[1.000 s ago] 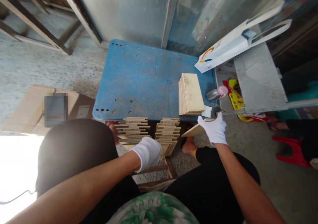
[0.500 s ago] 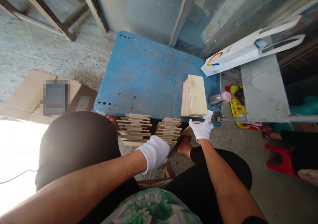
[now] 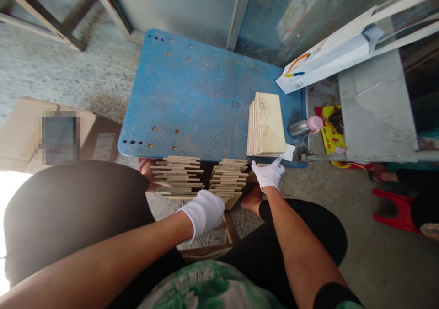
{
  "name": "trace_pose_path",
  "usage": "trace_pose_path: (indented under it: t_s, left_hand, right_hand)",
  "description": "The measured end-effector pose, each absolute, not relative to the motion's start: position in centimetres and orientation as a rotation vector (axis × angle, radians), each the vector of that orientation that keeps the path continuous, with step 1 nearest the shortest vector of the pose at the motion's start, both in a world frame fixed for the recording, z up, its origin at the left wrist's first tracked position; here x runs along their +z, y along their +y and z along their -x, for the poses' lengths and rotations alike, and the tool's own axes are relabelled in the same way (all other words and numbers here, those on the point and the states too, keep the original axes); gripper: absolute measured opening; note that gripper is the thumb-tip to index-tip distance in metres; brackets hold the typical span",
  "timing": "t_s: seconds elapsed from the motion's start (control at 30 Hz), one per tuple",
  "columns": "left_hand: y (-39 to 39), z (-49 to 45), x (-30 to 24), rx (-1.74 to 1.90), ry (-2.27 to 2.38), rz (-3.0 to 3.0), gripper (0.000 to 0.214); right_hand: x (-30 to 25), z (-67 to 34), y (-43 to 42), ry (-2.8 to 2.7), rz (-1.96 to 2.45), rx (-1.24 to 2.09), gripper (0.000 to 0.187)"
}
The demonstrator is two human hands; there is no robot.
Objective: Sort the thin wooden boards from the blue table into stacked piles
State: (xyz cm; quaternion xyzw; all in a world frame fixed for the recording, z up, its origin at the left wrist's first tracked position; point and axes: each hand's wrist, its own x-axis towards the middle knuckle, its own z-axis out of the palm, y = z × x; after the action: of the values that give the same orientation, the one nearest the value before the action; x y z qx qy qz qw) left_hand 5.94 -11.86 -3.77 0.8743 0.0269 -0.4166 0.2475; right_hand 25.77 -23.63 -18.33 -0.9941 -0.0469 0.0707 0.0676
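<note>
My left hand (image 3: 206,213), in a white glove, is closed at the near end of the right-hand pile of staggered thin wooden boards (image 3: 228,176). Its fingers curl out of sight, so what they hold is hidden. Beside this pile is a second pile of staggered boards (image 3: 178,176). My right hand (image 3: 268,175), also gloved, is at the blue table's front edge with thumb and fingers spread across a thin wooden board, of which only a narrow edge shows. Just beyond it, a neat stack of boards (image 3: 269,124) rests on the table, next to a small white scrap (image 3: 288,152).
The blue plastic table (image 3: 192,103) stands against glass panels. A steel flask (image 3: 298,127) with a pink lid and a white bag (image 3: 325,62) are at its right. Further right are a grey panel (image 3: 377,112) and a red stool (image 3: 398,210). A cardboard box (image 3: 24,130) lies left.
The view has shifted, so the table and my hands appear further left. My right hand has moved slightly left along the stack's front, away from the white scrap. My left hand stays by its pile.
</note>
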Motion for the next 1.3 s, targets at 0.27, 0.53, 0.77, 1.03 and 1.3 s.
trace_pose_path:
  t_s: [0.27, 0.53, 0.77, 1.03, 1.3]
  left_hand:
    - [-11.8, -6.1, -3.6, -1.081, 0.089, -2.365, 0.035]
    - [-11.5, -5.8, -4.0, -1.083, 0.105, -2.396, 0.030]
    - [-11.9, -6.1, -3.7, -1.132, 0.058, -2.356, 0.031]
    - [-11.8, -6.4, -4.3, -1.189, 0.080, -2.340, 0.031]
    - [-12.2, -6.4, -5.1, -1.198, 0.019, -2.349, 0.036]
  right_hand:
    - [-17.0, -25.2, -22.7, -0.100, 2.933, 0.235, 0.112]
    - [-17.5, -25.5, -23.0, -0.073, 2.952, 0.241, 0.118]
    - [-18.8, -25.7, -25.0, -0.078, 3.001, 0.268, 0.127]
    - [-20.5, -25.1, -24.2, -0.084, 3.028, 0.386, 0.130]
    - [-22.0, -25.5, -24.7, -0.110, 3.044, 0.327, 0.136]
